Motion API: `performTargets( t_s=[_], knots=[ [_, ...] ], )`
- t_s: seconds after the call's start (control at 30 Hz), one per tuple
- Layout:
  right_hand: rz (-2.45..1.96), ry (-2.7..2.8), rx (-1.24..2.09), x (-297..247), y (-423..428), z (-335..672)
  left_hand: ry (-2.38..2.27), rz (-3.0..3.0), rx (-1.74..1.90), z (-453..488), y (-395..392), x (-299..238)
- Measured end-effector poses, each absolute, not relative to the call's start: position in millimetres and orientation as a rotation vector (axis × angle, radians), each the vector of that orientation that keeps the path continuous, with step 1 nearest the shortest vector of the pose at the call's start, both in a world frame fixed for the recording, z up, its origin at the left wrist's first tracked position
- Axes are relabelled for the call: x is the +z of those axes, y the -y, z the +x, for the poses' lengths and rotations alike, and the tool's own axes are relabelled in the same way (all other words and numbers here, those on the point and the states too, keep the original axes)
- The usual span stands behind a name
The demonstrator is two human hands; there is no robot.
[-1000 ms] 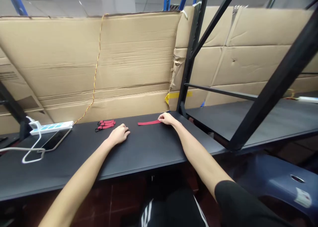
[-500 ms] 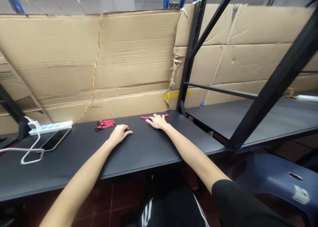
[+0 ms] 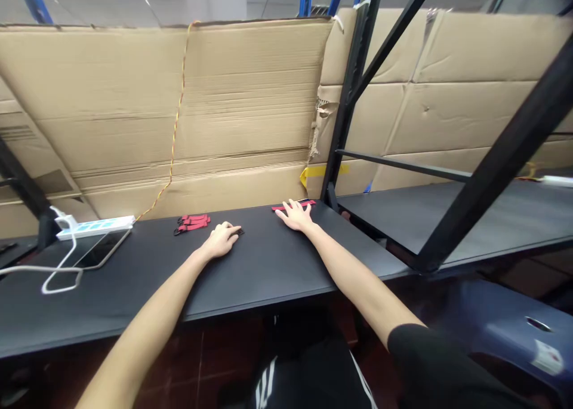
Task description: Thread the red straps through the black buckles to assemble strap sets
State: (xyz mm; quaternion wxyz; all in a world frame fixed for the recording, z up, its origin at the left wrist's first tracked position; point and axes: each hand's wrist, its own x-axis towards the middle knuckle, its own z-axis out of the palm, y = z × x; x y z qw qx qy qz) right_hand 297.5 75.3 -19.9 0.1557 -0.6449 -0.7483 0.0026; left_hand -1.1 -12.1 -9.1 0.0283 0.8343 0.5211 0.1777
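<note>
The left hand rests curled on the black table, near a pile of red lanyard straps, and I cannot tell if it holds anything. The right hand lies open and flat, with its fingers on a red strap by the far edge. A hard push could slide that strap off the back.
</note>
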Motion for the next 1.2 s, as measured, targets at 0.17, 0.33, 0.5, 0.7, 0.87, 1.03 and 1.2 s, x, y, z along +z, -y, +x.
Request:
performTargets(
  t_s=[0.17,0.33,0.5,0.7,0.87,1.03,1.2],
  knots=[
    [-1.159,2.431,0.007,-11,-42,243,-1.604,2.447,0.653,-11,7,-2],
    [-0.802,2.603,0.054,-12,-11,199,-1.612,2.487,0.675,-12,9,3],
    [-0.794,2.629,0.067,-15,-3,196,-1.536,2.509,0.661,-9,12,3],
    [-0.912,2.674,0.081,-17,-8,199,-1.824,2.539,0.550,-12,18,15],
    [-1.186,2.639,0.118,-13,-27,210,-2.554,2.268,0.093,-33,24,26],
    [-1.431,2.558,0.131,-11,-49,227,-2.613,2.019,-0.164,-49,26,30],
    [-1.555,2.523,0.179,-12,-60,234,-2.435,2.323,-0.109,-38,28,32]
  ],
)
